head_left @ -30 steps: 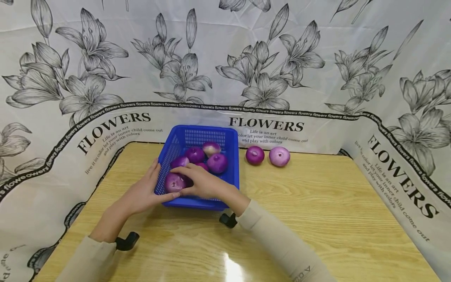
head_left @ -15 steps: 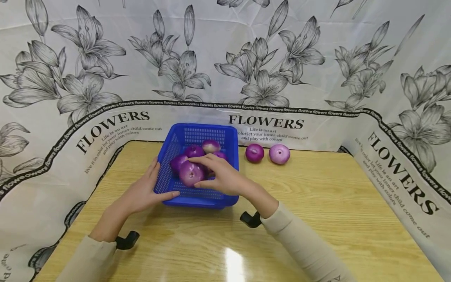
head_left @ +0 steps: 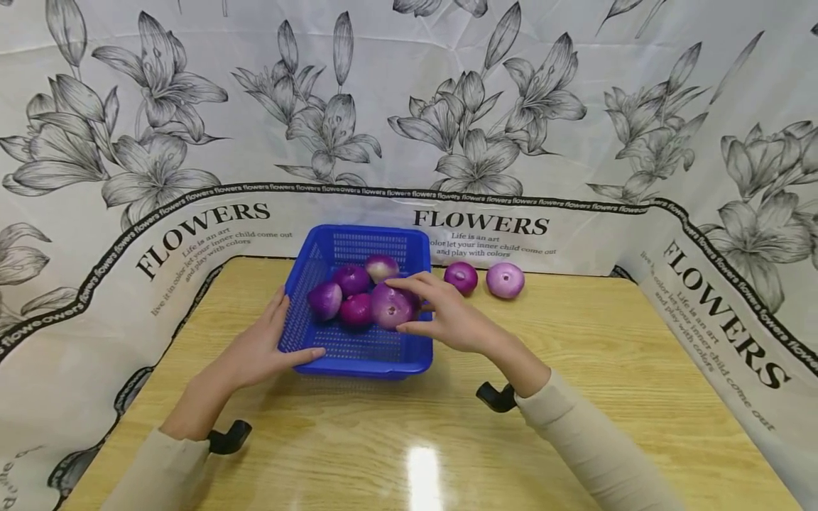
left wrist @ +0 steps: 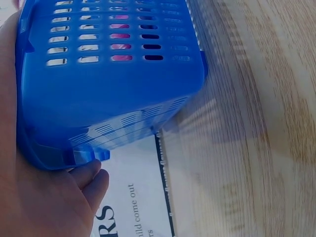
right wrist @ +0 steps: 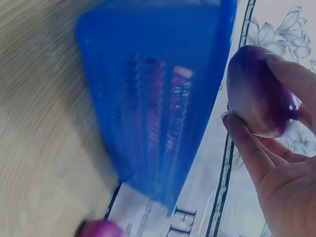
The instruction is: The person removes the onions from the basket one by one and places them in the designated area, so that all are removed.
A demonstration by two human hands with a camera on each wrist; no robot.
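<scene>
In the head view my right hand (head_left: 454, 316) grips a purple onion (head_left: 391, 306) over the right side of a blue plastic basket (head_left: 364, 367). The right wrist view shows this onion (right wrist: 259, 91) between thumb and fingers, above the basket's rim level. My left hand (head_left: 255, 348) holds the basket's near-left corner, thumb along the front rim and fingers against the left side. Its fingertips (left wrist: 96, 185) touch the rim in the left wrist view. Several more onions lie inside the basket, among them a magenta one (head_left: 356, 310) and a purple-white one (head_left: 324, 301).
Two onions stand on the wooden table (head_left: 575, 369) right of the basket: a dark purple one (head_left: 461, 278) and a paler one (head_left: 505, 280). A white flower-printed cloth (head_left: 358, 163) rises behind the table and at both sides.
My right hand has carried the onion from the basket's near-left part up and to the right, uncovering the other onions. The left hand keeps its place on the basket.
</scene>
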